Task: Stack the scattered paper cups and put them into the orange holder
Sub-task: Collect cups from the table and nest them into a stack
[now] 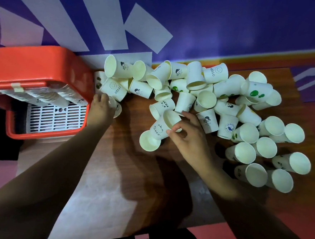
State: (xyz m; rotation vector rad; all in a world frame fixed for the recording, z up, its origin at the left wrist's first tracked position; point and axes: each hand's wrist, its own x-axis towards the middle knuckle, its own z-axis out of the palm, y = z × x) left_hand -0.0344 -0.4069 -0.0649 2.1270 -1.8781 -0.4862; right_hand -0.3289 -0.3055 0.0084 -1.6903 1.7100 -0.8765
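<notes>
Many white paper cups [190, 91] with small printed pictures lie scattered in a heap across the far half of the wooden table [130, 173]. The orange holder [35, 66] stands at the left, with rows of stacked cups [43, 94] lying inside over a white grid. My left hand [100, 108] rests on a cup [117, 107] lying right beside the holder, fingers curled over it. My right hand [186, 132] pinches the rim of a cup marked "Bear" [163, 125] at the middle of the table; another cup [149, 142] lies against its bottom end.
Several cups [262, 160] stand or lean at the right side of the table, mouths toward me. A blue wall with white lettering [234, 27] runs behind the table. Bare wood lies between my forearms near the front edge.
</notes>
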